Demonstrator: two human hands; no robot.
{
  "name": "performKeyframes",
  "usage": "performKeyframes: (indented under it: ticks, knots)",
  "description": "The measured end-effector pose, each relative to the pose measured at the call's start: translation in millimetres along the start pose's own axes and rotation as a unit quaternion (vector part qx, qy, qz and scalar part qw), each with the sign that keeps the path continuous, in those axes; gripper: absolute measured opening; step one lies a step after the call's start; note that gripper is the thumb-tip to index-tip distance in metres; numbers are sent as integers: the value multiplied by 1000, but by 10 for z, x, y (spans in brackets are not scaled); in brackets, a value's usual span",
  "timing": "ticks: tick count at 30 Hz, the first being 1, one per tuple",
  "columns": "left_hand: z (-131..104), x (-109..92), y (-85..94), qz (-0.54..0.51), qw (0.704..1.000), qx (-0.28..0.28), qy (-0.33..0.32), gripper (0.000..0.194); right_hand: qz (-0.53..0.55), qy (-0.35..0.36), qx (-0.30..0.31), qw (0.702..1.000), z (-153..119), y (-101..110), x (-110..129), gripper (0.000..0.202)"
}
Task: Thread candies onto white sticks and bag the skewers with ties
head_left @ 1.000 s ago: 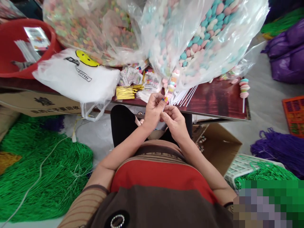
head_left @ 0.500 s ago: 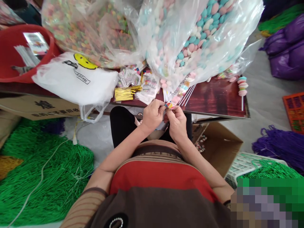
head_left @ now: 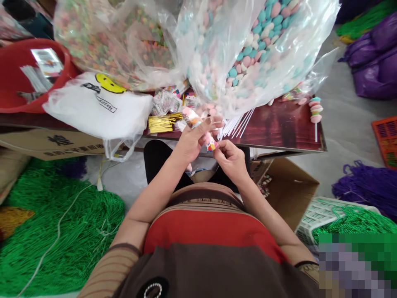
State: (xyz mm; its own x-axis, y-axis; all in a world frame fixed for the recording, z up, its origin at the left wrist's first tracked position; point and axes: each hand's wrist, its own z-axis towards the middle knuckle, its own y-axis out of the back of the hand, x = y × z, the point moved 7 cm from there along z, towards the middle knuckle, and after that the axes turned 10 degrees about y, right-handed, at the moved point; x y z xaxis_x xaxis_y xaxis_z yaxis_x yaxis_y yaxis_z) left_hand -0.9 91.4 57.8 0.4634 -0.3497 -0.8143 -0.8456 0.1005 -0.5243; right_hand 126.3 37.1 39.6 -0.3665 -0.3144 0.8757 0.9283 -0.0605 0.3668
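L hand [head_left: 192, 141] is wrapped round a bagged candy skewer [head_left: 207, 138]; R hand [head_left: 231, 159] has thumb & fingers pinched on its printed end, so both hands are clamped on the one pc. It's just left of the white sticks [head_left: 238, 123] on the bench [head_left: 276, 128]. Rel. to sticks: yellow twist ties [head_left: 160, 125] to L, pink/white/blue candy bag [head_left: 257, 45] behind, 2nd candy skewer [head_left: 315, 111] well to R.

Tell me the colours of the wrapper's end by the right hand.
The wrapper shows red, yellow and blue there, in the head view.
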Motion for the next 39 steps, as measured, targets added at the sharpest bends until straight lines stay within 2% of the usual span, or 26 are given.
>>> performKeyframes:
  ticks: [3,6,9,11,13,15,17,20,23,25,29,33,36,39]
  knots:
    - [9,99,-8,-63,996,-50,27,34,-45,59,-43,996,1,35,11,13]
    - [-14,247,3,-125,987,-87,55,36,-104,160,-62,980,8,51,88,26]
    - [-16,304,29,-158,981,-100,59,36,-116,215,-83,966,5,93,168,18]
    - [-13,275,80,-170,977,-122,47,33,-92,191,-117,970,2,170,168,13]
    - [-18,204,142,-180,972,-148,23,33,-42,118,-162,979,-16,271,104,13]
    - [-36,102,174,-179,971,-160,-14,33,6,46,-175,983,-43,328,40,17]
    - [-72,6,168,-153,974,-161,-53,31,9,28,-135,990,-44,324,57,23]
    - [-150,-86,92,-96,978,-153,-103,25,-40,64,-51,996,-15,261,146,27]
    - [-199,-91,-21,-81,982,-115,-129,18,-57,94,-24,994,20,187,175,25]
    - [-193,-36,-52,-91,984,-102,-110,18,-46,101,-38,993,37,152,170,21]
    - [-157,111,24,-142,979,-145,-29,29,23,112,-38,993,37,89,174,11]
    - [-137,106,50,-185,971,-152,12,34,35,112,-21,993,-15,129,196,16]
    - [-112,19,50,-197,970,-140,19,33,108,21,-2,994,-59,169,104,21]
    - [-66,-1,18,-173,978,-108,42,30,186,-74,56,978,-98,105,55,32]
